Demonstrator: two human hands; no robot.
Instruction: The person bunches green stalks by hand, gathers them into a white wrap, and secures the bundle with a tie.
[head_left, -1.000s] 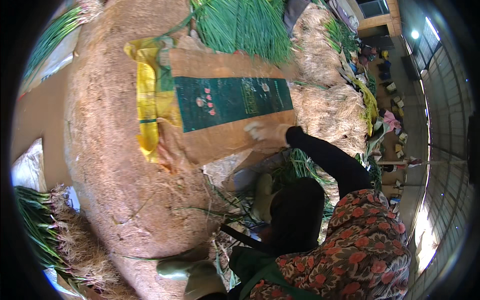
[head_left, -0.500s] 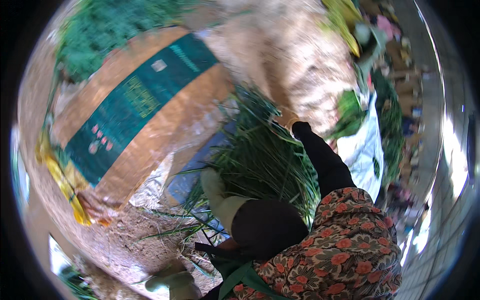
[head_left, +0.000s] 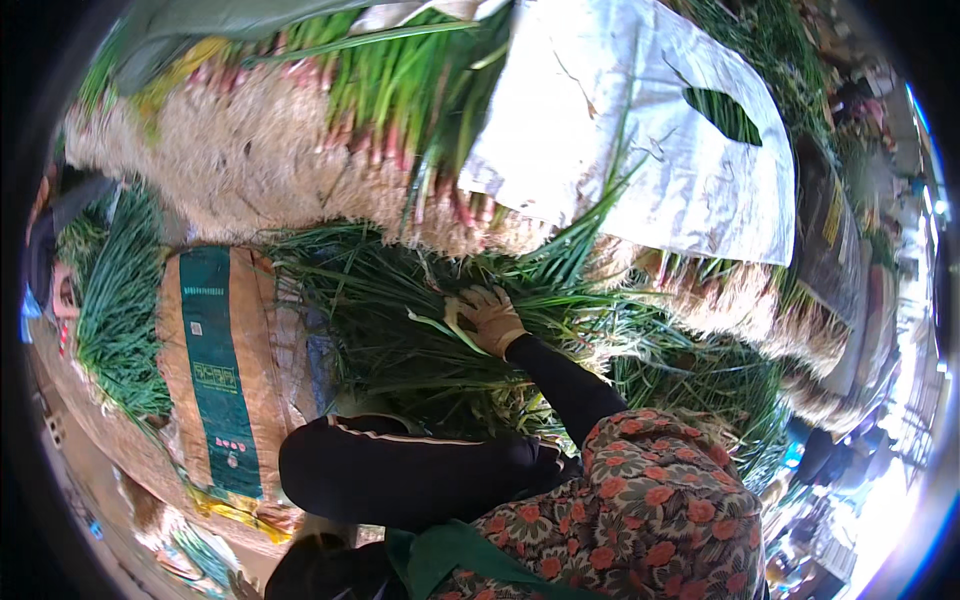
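Head view. The right hand (head_left: 488,318), gloved in off-white, is seen open, its fingers apart and slightly bent, laid among long green leaves (head_left: 385,345) of loose onion-like plants. One pale stalk (head_left: 447,330) is noted close by the thumb side. The state of the left hand cannot be told. The leaves are spread in a heap between the brown sack (head_left: 265,375) and the black trouser leg (head_left: 400,475), below a row of bundles (head_left: 370,165) whose roots are turned toward the wearer.

Markings: a dark green band (head_left: 210,345) is carried lengthwise by the brown sack. On it are observed, from the far end down, a line of pale lettering, a small white square, a framed block of yellowish characters, and pinkish-red marks with a round pale emblem. The script is rendered too small to be read with confidence. Over the bundles is laid a white sheet (head_left: 640,120) with an oval opening, through which green is seen. Yellowish print, blurred, is borne by a dark sack (head_left: 828,220) at right. Yellow sacking (head_left: 245,515) is noted at the brown sack's near end.
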